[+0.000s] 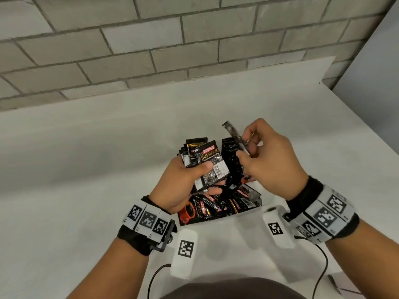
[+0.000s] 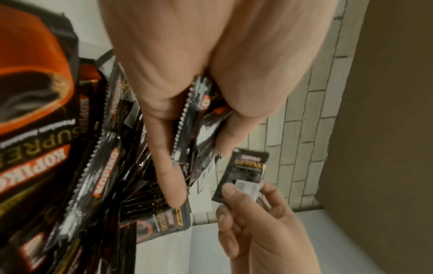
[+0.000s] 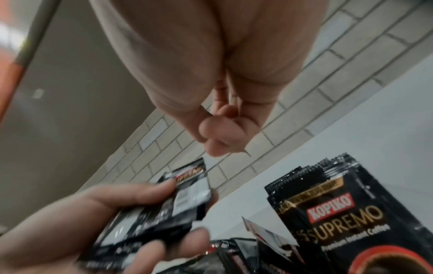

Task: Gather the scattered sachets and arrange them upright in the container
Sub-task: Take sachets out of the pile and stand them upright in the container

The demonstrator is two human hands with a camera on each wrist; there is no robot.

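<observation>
My left hand (image 1: 195, 169) grips a fanned stack of black Kopiko sachets (image 1: 205, 162), thumb on top; the left wrist view shows the same stack (image 2: 201, 126) between thumb and fingers. My right hand (image 1: 243, 145) pinches a single sachet (image 1: 234, 133) edge-on, just right of the stack and above the container; this single sachet (image 2: 243, 172) also shows in the left wrist view. Below stands a row of upright sachets (image 1: 232, 160), seen close in the right wrist view (image 3: 328, 213). Loose sachets (image 1: 241, 197) lie jumbled in the white container (image 1: 252, 211).
A large black Kopiko bag with a red cup printed on it (image 1: 191, 212) lies at the container's near left. The white tabletop (image 1: 86, 169) runs back to a grey brick wall (image 1: 151, 50). Cables trail from both wrist cameras near my body.
</observation>
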